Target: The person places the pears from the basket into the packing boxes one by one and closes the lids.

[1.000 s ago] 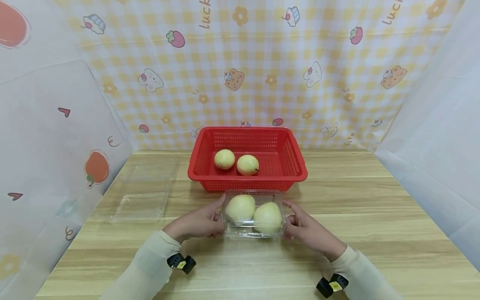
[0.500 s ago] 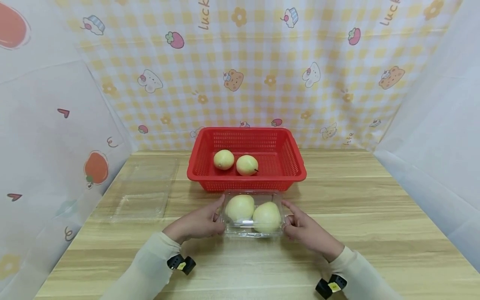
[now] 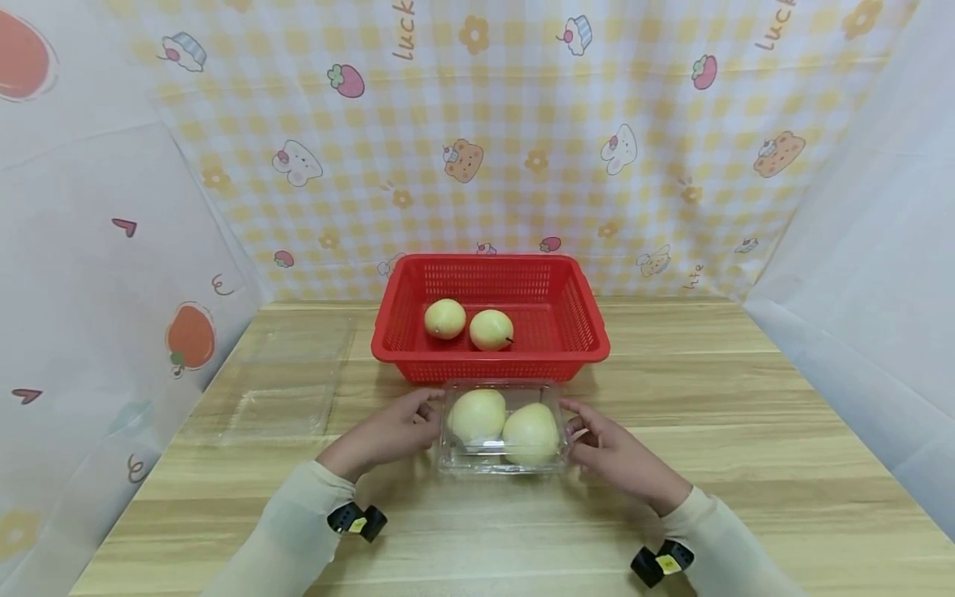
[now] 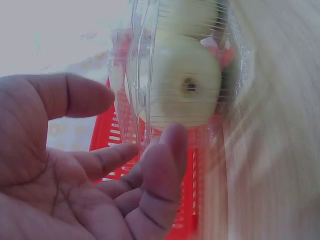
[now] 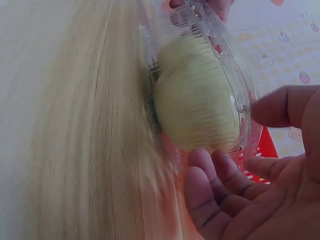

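Observation:
A clear plastic clamshell box with its lid down stands on the table, two pale yellow pears inside. At its left end is my left hand, thumb and fingers spread and loosely bent; in the left wrist view a small gap shows between thumb and box. My right hand is at the opposite end, fingers loosely bent, fingertips right at the box wall. The right wrist view shows a pear through the ribbed plastic, close to those fingertips. Neither hand grips anything.
Just behind the box stands a red plastic basket holding two more pears. A second clear plastic container lies open on the left of the wooden table. Printed cloth hangs behind.
My left hand has drawn slightly left, off the box end, and its fingers have loosened. My right hand's fingers have loosened too. Box, pears and basket stay in place.

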{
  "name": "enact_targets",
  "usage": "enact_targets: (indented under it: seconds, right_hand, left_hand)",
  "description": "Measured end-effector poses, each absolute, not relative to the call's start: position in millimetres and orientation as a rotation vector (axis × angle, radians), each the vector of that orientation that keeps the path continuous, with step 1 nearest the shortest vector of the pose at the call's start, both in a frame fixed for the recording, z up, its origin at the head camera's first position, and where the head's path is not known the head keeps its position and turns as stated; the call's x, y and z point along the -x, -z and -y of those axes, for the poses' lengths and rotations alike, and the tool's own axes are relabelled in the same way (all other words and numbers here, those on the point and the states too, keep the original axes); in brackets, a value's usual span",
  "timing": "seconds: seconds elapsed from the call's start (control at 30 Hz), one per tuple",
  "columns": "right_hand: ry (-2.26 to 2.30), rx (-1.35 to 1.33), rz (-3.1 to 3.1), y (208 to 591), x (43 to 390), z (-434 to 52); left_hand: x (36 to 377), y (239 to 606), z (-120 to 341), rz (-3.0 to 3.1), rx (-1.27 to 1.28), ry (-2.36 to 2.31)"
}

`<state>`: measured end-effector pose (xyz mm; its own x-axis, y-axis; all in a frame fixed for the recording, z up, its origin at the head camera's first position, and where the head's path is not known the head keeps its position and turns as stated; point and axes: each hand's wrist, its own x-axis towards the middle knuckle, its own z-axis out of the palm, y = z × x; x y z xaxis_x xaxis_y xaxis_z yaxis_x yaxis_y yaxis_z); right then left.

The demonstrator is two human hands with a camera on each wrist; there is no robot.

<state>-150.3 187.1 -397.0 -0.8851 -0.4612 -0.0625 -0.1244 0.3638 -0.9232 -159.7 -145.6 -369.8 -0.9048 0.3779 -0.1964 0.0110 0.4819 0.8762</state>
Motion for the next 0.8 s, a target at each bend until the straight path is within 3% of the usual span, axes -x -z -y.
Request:
enact_targets:
  seconds: [0.43,0.8]
  right_hand:
    - [1.554,0.302,-2.463,397.5,162.2,-184.5]
    - [1.669,0.132,-2.387,400.9,170.3,-177.7]
  left_hand:
    - [167.8,378.1,140.8,-2.258,0.022,-1.697]
    - [173.3,388.7,138.7,-2.148,0.097,-1.781]
